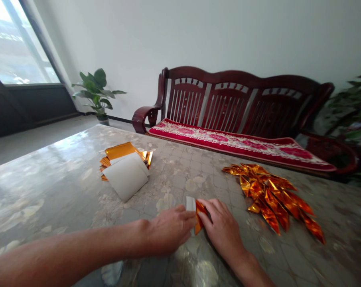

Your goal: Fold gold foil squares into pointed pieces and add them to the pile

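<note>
Far left: window [15, 44], then potted plant [93, 91] by the wall. Glossy stone-pattern table [48, 191] runs across the scene. On it, stack of gold foil sheets [120, 152] with white paper sheets [125, 175] on top, left of the hands, nothing between. Left hand [168, 230] nearly closed, fingers together, tips on folded foil piece [200, 217], orange-gold, white paper strip [191, 203] at its end. Right hand [220, 227] curled over same piece, grip looks firm. Just right: loose pile of pointed foil folds [273, 197], crinkly, shiny. Far: dark red wooden bench [186, 73], red floral cushion [216, 139]. Far right: leafy plant [350, 107].
</note>
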Motion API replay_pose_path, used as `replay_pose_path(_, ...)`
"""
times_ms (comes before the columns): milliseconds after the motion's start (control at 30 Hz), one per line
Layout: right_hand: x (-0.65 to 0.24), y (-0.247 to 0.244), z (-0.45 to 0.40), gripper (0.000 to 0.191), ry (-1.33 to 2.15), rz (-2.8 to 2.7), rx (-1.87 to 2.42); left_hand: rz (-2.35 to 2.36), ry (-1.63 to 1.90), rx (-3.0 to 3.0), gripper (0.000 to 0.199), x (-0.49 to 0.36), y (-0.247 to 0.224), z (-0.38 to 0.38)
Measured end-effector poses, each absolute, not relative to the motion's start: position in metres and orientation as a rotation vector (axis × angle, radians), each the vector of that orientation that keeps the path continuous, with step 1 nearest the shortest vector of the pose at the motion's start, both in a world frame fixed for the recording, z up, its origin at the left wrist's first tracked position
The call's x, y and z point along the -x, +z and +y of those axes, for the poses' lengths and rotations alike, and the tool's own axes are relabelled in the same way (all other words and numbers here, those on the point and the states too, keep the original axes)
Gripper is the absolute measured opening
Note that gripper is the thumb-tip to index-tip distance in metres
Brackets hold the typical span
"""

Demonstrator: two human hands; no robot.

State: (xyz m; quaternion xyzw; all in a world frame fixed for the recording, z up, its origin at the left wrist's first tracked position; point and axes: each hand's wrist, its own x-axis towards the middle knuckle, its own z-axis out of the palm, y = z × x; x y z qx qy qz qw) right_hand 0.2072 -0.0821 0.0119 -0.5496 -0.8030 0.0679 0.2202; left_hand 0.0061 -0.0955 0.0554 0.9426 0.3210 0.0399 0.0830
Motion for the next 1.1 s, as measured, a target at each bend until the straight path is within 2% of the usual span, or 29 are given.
replay_pose_path(233, -0.206, 0.012, -0.084, 0.028, 0.112, -2.261, 1.472, 1.155, 0.2, -2.844, 0.03, -0.005, 0.043, -0.082)
replay_pose_path(400, -0.204, 0.013, -0.088, 0.025, -0.079, -2.341, 1.459, 1.223, 0.243, -2.688, 0.018, -0.005, 0.043, -0.073)
replay_pose_path(533, -0.202, 0.015, -0.09, 0.021, -0.166, -2.387, 1.433, 1.34, 0.377, -2.528, 0.033, -0.003, 0.04, -0.062)
replay_pose_path(667, -0.203, 0.015, -0.09, 0.02, -0.034, -2.381, 1.406, 1.238, 0.421, -2.487, 0.048, 0.001, 0.035, -0.053)
replay_pose_path(867, -0.206, 0.017, -0.087, 0.024, 0.16, -2.341, 1.374, 0.905, 0.577, -2.425, 0.021, 0.004, 0.026, -0.037)
replay_pose_path(1100, -0.208, 0.019, -0.088, 0.026, 0.218, -2.35, 1.344, 0.708, 0.555, -2.503, 0.021, 0.003, 0.015, -0.018)
